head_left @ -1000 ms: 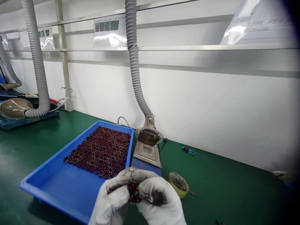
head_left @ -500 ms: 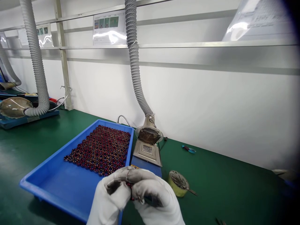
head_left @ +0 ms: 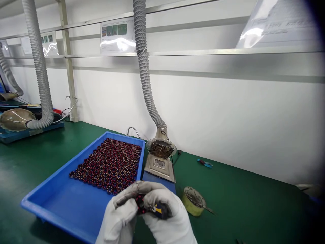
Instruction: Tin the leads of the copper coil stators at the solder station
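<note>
Both of my hands wear white gloves with dark-stained fingers, close together at the bottom centre. My left hand (head_left: 119, 213) is closed, pinching a small dark red wire-wound ring (head_left: 140, 203) between thumb and fingers. Curled against it, my right hand (head_left: 167, 217) grips a dark tool (head_left: 164, 210) with yellow and blue marks; its working end is hidden, so I cannot tell its kind. Behind and to the left, a blue tray (head_left: 63, 206) bears a layer of many similar dark red rings (head_left: 111, 164).
Beyond my hands stands a metal plate (head_left: 159, 166) under a fume hood (head_left: 161, 147) on a grey hose (head_left: 144, 67). On the right are a yellowish round tin (head_left: 194, 203) with a dirty top and a blue-handled tool (head_left: 204, 163). The table (head_left: 241, 200) is green.
My fingers have shifted and the right hand has turned slightly, so the red ring and the dark tool with yellow show more. The view has tilted slightly.
</note>
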Available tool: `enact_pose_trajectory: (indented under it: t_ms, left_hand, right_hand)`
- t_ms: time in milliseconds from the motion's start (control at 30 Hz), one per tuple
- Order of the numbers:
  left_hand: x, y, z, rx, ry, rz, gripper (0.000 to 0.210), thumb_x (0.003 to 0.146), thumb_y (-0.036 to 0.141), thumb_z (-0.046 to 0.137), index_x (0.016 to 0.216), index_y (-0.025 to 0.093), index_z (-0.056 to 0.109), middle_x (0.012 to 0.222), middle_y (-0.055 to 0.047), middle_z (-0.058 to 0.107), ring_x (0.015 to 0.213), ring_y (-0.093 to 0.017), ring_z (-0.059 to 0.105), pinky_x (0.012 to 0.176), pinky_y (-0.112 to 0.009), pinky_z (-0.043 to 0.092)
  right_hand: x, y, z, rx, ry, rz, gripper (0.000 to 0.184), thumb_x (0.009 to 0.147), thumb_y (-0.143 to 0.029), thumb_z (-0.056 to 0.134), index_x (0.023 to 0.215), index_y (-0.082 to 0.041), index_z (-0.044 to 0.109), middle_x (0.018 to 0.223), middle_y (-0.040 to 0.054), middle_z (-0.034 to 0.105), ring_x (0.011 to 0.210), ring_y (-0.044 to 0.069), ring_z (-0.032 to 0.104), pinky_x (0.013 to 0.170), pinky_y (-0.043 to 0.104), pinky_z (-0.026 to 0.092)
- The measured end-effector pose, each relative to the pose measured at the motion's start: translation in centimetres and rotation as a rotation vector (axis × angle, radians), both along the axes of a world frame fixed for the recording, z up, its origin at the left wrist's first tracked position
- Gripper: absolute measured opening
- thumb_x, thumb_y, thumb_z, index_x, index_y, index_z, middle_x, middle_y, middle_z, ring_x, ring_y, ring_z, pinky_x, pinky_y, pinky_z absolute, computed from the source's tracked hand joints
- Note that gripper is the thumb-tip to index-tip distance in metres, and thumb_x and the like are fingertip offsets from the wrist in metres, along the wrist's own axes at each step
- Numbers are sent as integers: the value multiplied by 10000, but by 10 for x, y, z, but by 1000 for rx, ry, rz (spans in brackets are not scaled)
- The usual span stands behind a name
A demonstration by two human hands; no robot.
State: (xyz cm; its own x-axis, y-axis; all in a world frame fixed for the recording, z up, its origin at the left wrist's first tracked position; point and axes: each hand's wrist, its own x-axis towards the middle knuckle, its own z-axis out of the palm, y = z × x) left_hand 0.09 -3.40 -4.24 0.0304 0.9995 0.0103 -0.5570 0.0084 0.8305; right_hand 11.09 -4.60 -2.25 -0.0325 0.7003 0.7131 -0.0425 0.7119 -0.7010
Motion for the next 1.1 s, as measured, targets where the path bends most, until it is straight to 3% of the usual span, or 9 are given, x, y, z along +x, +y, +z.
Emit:
enact_pose_trajectory:
  t_ms: [133, 267, 433, 600, 767, 967, 1100]
  left_hand:
    - [-2, 0, 4, -20, -37, 3, 318, 465, 351, 826, 713, 170, 742, 799, -88, 724, 889, -325, 624, 860, -395, 468]
    - [-1, -5, 13, -20, -121, -57, 438, 400, 452, 846, 731, 185, 744, 761, -92, 722, 806, -313, 644, 756, -385, 508]
    - [-4, -10, 21, 21, -117, -14, 362, 439, 356, 862, 734, 184, 742, 820, -94, 721, 768, -257, 658, 700, -301, 525]
    - [-1, -13, 31, 12, -74, 43, 418, 423, 348, 870, 795, 212, 735, 770, -53, 721, 688, -180, 658, 634, -206, 523]
    - [4, -16, 39, -71, -55, 80, 268, 421, 276, 858, 646, 208, 730, 686, -16, 714, 608, -126, 639, 599, -147, 500]
    - [3, -12, 30, -50, -62, 51, 260, 511, 203, 805, 759, 180, 730, 664, -36, 705, 571, -136, 624, 563, -189, 505]
    - [1, -4, 17, -11, -129, 71, 213, 496, 203, 819, 685, 174, 727, 654, -34, 703, 560, -116, 619, 539, -151, 495]
  right_hand:
    - [4, 1, 3, 41, -85, -8, 389, 626, 55, 621, 829, -276, 596, 935, 12, 661, 883, 198, 653, 767, 321, 537]
    - [5, -1, 7, -46, -28, -36, 358, 599, 30, 676, 791, -260, 594, 886, 15, 680, 823, 185, 668, 733, 284, 543]
    - [9, -3, 12, -77, 39, -21, 334, 546, -30, 748, 762, -252, 623, 822, 10, 701, 775, 181, 670, 716, 264, 540]
    - [12, -3, 12, -162, 34, 9, 335, 561, -21, 728, 774, -258, 622, 858, 5, 695, 776, 167, 664, 671, 233, 539]
    - [10, -5, 12, -132, -1, -18, 348, 583, -16, 726, 781, -281, 619, 865, -15, 684, 763, 157, 663, 715, 253, 538]
    - [12, -4, 11, 43, -130, -120, 321, 640, -56, 703, 849, -286, 624, 880, 7, 675, 796, 160, 660, 705, 239, 540]
    - [9, 0, 11, 135, -144, -135, 338, 618, -34, 709, 841, -271, 617, 849, 13, 680, 758, 160, 666, 679, 237, 545]
